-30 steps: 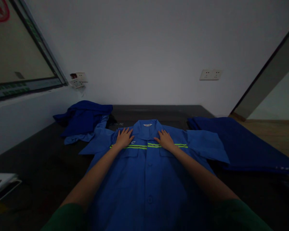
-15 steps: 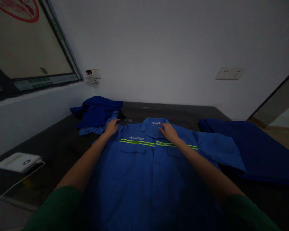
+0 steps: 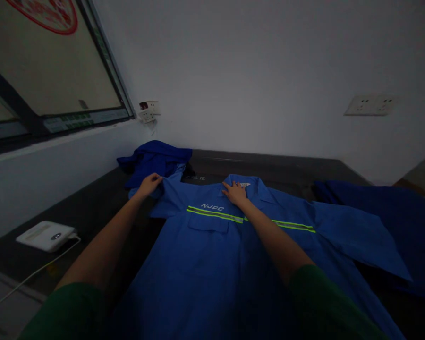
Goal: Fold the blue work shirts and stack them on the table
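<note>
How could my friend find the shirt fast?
Find the dark table below the pale wall. Across it lies a blue shirt, left hand at its sleeve, right hand at its collar. Unlike the crumpled cloth left and dark cloth right, it shows yellow-green stripes and NJPC lettering.

The shirt (image 3: 198, 264) lies spread on the table (image 3: 106, 198). Left of the shirt sits a device (image 3: 46, 235) with its cable (image 3: 53, 261); behind it to the left, a heap of clothes (image 3: 152, 163). Right of the shirt, partly overlapped by it, lies folded cloth (image 3: 407, 222). Behind the shirt rises the wall (image 3: 251, 85); behind-left of it is the window (image 3: 56, 61).
</note>
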Action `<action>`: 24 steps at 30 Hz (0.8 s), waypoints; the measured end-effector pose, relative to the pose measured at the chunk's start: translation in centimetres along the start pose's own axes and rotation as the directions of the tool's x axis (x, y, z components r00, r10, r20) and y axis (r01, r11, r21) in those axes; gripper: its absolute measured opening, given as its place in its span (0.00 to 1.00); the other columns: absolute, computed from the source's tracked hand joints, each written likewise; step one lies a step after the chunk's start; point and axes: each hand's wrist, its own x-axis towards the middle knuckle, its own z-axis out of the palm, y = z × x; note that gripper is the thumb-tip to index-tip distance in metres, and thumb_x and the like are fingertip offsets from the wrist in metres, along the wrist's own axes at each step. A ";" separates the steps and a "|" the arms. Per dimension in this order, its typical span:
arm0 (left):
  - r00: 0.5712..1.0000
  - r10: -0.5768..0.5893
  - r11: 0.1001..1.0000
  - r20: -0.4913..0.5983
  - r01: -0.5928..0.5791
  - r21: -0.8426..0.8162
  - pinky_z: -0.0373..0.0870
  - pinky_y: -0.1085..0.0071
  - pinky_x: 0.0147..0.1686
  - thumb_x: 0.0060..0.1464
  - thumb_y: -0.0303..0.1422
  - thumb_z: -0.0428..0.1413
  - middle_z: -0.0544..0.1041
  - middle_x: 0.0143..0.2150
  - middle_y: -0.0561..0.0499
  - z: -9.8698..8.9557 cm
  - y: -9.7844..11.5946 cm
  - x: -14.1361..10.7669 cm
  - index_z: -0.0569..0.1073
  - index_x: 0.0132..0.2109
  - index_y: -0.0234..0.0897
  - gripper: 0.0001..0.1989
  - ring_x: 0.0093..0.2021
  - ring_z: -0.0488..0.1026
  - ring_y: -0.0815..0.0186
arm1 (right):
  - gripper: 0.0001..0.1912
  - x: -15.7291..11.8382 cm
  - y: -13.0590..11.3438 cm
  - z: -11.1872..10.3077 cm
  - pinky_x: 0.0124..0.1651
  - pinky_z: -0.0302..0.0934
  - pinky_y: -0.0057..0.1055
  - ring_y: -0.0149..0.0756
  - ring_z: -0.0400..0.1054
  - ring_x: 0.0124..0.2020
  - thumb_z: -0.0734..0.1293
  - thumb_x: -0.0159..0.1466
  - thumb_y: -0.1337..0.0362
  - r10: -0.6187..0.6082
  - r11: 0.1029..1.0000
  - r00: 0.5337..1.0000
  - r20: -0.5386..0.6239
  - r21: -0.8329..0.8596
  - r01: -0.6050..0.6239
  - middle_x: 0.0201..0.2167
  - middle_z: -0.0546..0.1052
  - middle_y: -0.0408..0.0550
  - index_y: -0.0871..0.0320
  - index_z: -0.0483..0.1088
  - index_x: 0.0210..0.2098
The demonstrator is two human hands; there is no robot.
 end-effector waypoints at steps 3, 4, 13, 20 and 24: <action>0.999 -0.022 0.976 -0.040 0.012 -0.219 0.72 0.71 0.35 0.57 0.42 0.48 0.76 0.37 0.50 -0.7 -1.0 -0.5 0.70 0.42 0.36 0.15 0.35 0.74 0.65 | 0.27 0.2 -0.1 0.3 0.60 0.46 0.57 0.58 0.48 0.66 0.52 0.69 0.49 0.013 0.999 1.000 -0.011 -0.033 -0.014 0.67 0.53 0.59 0.42 0.51 0.67; 0.997 -0.037 0.968 -0.063 0.021 -0.250 0.71 0.70 0.34 0.56 0.42 0.49 0.76 0.36 0.50 -0.8 -1.2 -0.7 0.70 0.41 0.36 0.14 0.34 0.74 0.64 | 0.27 0.3 -0.1 0.2 0.60 0.45 0.57 0.58 0.47 0.66 0.52 0.69 0.49 0.015 0.999 1.000 -0.004 -0.035 -0.015 0.67 0.53 0.59 0.42 0.50 0.67; 0.977 -0.076 0.980 -0.201 0.111 0.167 0.67 0.61 0.43 0.58 0.39 0.50 0.77 0.43 0.41 0.1 -0.5 -1.6 0.73 0.47 0.40 0.13 0.45 0.73 0.52 | 0.27 1.2 0.0 0.2 0.62 0.42 0.56 0.57 0.44 0.68 0.50 0.70 0.49 0.023 0.999 0.999 0.030 -0.029 -0.023 0.69 0.50 0.57 0.43 0.48 0.67; 0.943 0.329 0.883 -0.043 -0.291 0.370 0.52 0.53 0.61 0.60 0.31 0.46 0.67 0.61 0.42 3.3 6.2 -5.5 0.67 0.59 0.42 0.21 0.62 0.60 0.53 | 0.27 0.9 -0.1 0.5 0.62 0.40 0.58 0.57 0.42 0.68 0.51 0.70 0.51 0.029 1.000 1.000 -0.001 -0.007 -0.029 0.69 0.49 0.57 0.43 0.49 0.67; 0.913 0.273 0.895 0.304 -0.357 0.266 0.48 0.49 0.63 0.64 0.44 0.42 0.56 0.69 0.48 6.4 6.9 -7.0 0.58 0.66 0.48 0.25 0.68 0.51 0.54 | 0.27 0.8 0.1 0.5 0.63 0.39 0.57 0.55 0.42 0.68 0.50 0.70 0.50 0.023 1.000 1.000 0.015 0.002 -0.023 0.69 0.49 0.57 0.44 0.48 0.68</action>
